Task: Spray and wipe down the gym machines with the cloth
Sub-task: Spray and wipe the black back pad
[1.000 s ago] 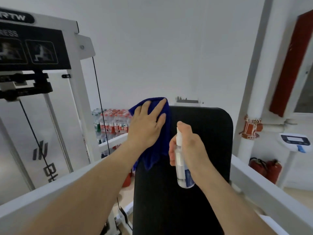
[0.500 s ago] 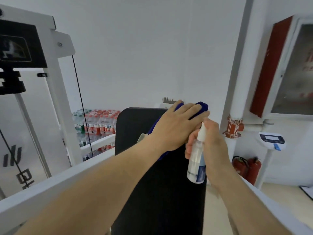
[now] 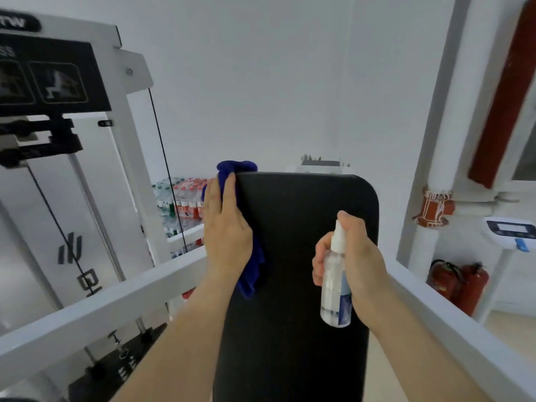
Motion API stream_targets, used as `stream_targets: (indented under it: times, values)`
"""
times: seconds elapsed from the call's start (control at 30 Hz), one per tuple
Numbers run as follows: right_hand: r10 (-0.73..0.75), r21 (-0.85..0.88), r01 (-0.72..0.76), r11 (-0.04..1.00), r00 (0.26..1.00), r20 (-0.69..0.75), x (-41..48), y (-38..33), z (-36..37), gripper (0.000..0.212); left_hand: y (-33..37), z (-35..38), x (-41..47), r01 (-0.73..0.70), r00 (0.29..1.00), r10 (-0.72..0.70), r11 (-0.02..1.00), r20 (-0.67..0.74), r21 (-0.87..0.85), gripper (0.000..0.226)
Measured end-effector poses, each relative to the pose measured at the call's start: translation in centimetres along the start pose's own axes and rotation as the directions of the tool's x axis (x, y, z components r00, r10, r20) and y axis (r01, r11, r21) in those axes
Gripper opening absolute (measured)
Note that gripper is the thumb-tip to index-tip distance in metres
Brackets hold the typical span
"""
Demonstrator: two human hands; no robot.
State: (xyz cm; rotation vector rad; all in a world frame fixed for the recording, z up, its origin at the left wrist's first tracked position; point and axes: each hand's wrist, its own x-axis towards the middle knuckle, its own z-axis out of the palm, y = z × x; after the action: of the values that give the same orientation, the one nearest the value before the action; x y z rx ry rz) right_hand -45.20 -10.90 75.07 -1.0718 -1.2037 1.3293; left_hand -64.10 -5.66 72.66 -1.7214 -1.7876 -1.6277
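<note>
A black padded backrest (image 3: 301, 256) of a gym machine stands upright in front of me. My left hand (image 3: 226, 227) presses a dark blue cloth (image 3: 235, 169) against the pad's upper left edge; the cloth wraps over the corner and hangs below my palm. My right hand (image 3: 356, 265) holds a small clear spray bottle (image 3: 333, 285) with a white nozzle upright, in front of the pad's right side. My thumb rests on the nozzle top.
White frame bars (image 3: 101, 314) run on both sides of the pad. A weight-stack tower with a cable (image 3: 87, 169) stands at left, packs of water bottles (image 3: 182, 204) behind it. At right are a white pipe (image 3: 443, 140), red fire extinguishers (image 3: 461, 282) and a scale display (image 3: 510, 230).
My left hand has swept the cloth from the pad's upper right back to its upper left corner. The right hand with the bottle has dropped slightly and moved apart from the left.
</note>
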Motion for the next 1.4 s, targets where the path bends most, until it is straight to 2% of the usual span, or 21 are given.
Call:
stream_targets:
  times: [0.07, 0.1, 0.23, 0.3, 0.33, 0.43, 0.53, 0.6, 0.67, 0.7, 0.77, 0.87, 0.97, 1.03, 1.1, 1.17, 1.23, 1.3, 1.37, 1.4]
  values:
    - [0.065, -0.026, -0.064, 0.998, 0.997, 0.034, -0.4, 1.0, 0.4, 0.068, -1.0, -0.3, -1.6, 0.281, 0.959, -0.284, 0.944, 0.009, -0.174, 0.047]
    - [0.085, -0.035, -0.084, 0.996, 0.996, 0.039, -0.8, 1.5, 0.5, 0.068, -1.8, -0.3, -2.8, 0.363, 0.932, -0.359, 0.907, 0.057, -0.215, 0.046]
    - [0.085, -0.021, -0.083, 0.996, 0.994, 0.066, -1.7, 2.7, 2.0, 0.065, -4.5, -2.6, -7.0, 0.586, 0.801, -0.508, 0.773, 0.317, -0.242, 0.039]
    - [0.062, -0.03, -0.06, 0.998, 0.995, 0.076, -1.6, 2.7, 2.9, 0.063, -4.6, -4.0, -7.0, 0.652, 0.746, -0.523, 0.701, 0.412, -0.29, 0.038]
    - [0.05, -0.046, -0.047, 0.998, 0.995, 0.081, -1.5, 2.8, 3.5, 0.062, -4.4, -4.7, -6.6, 0.646, 0.753, -0.507, 0.692, 0.419, -0.323, 0.039]
    - [0.06, -0.078, -0.054, 0.995, 0.995, 0.074, -1.3, 4.3, 5.6, 0.062, -2.8, -6.1, -4.9, 0.534, 0.841, -0.392, 0.715, 0.374, -0.452, 0.044]
    - [0.053, -0.124, -0.049, 0.991, 0.998, 0.03, -1.2, 5.9, 7.4, 0.061, -2.4, -6.0, -4.6, 0.45, 0.873, -0.259, 0.757, 0.414, -0.474, 0.06]
    - [-0.012, -0.139, 0.013, 0.99, 1.0, 0.01, -1.1, 6.7, 8.2, 0.061, -3.4, -5.3, -6.0, 0.296, 0.899, -0.13, 0.884, 0.418, -0.362, 0.073]
    - [-0.07, -0.16, 0.069, 0.985, 0.998, -0.002, -1.2, 7.6, 8.7, 0.06, -5.2, -4.3, -8.3, 0.168, 0.903, -0.086, 0.972, 0.421, -0.162, 0.075]
    - [-0.097, -0.182, 0.095, 0.979, 0.995, -0.005, -1.2, 8.2, 8.8, 0.06, -5.9, -4.0, -9.6, 0.173, 0.9, -0.114, 0.979, 0.422, -0.104, 0.075]
    - [-0.127, -0.236, 0.12, 0.964, 0.992, -0.013, -1.4, 9.5, 8.9, 0.059, -6.8, -3.8, -11.9, 0.269, 0.882, -0.204, 0.958, 0.424, -0.099, 0.079]
    - [-0.093, -0.254, 0.067, 0.965, 0.992, -0.091, -1.8, 10.9, 8.7, 0.059, -7.6, -4.1, -13.7, 0.456, 0.795, -0.383, 0.889, 0.471, -0.048, 0.083]
    - [-0.058, -0.249, 0.023, 0.968, 0.989, -0.134, -2.4, 11.3, 8.1, 0.061, -8.1, -4.6, -15.7, 0.595, 0.682, -0.497, 0.804, 0.537, -0.012, 0.075]
    - [-0.048, -0.251, 0.016, 0.968, 0.992, -0.119, -3.1, 11.6, 7.7, 0.061, -8.8, -4.9, -17.4, 0.688, 0.64, -0.552, 0.722, 0.535, -0.077, 0.048]
    - [-0.049, -0.273, 0.014, 0.962, 0.991, -0.124, -4.0, 12.5, 7.2, 0.058, -8.7, -5.4, -18.4, 0.805, 0.56, -0.644, 0.571, 0.52, -0.16, 0.012]
    - [-0.067, -0.286, 0.023, 0.958, 0.987, -0.144, -4.6, 13.6, 6.7, 0.06, -8.3, -5.7, -18.4, 0.858, 0.506, -0.696, 0.463, 0.51, -0.22, 0.014]
    - [-0.089, -0.287, 0.048, 0.957, 0.987, -0.134, -5.0, 14.0, 6.3, 0.061, -7.1, -6.3, -17.3, 0.813, 0.58, -0.663, 0.505, 0.473, -0.289, 0.018]
    - [-0.085, -0.268, 0.05, 0.962, 0.989, -0.121, -5.3, 14.2, 5.6, 0.062, -5.7, -6.2, -15.4, 0.69, 0.72, -0.539, 0.623, 0.437, -0.369, 0.022]
    - [-0.09, -0.223, 0.062, 0.973, 0.989, -0.117, -5.6, 14.2, 5.1, 0.062, -4.3, -5.5, -12.9, 0.464, 0.87, -0.318, 0.786, 0.376, -0.409, 0.035]
    - [-0.093, -0.2, 0.068, 0.978, 0.988, -0.12, -5.7, 14.2, 4.7, 0.061, -3.7, -4.6, -11.6, 0.311, 0.922, -0.181, 0.873, 0.343, -0.376, 0.043]
